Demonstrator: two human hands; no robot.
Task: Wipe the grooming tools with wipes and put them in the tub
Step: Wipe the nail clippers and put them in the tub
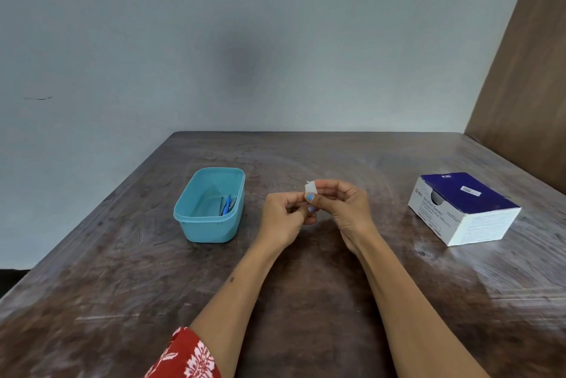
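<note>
Two hands point(283, 215) point(346, 209) pinch one wipe point(310, 187); you wipe something hidden. Next, drop it in the tub point(196, 230) at nine o'clock.

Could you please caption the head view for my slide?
Both hands pinch a white wipe between a teal tub and swab box.

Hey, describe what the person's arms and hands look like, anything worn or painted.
Both forearms are bare. The left arm has a red sleeve with a white floral print. Blue polish shows on the fingernails. No rings or watch are visible.
</note>
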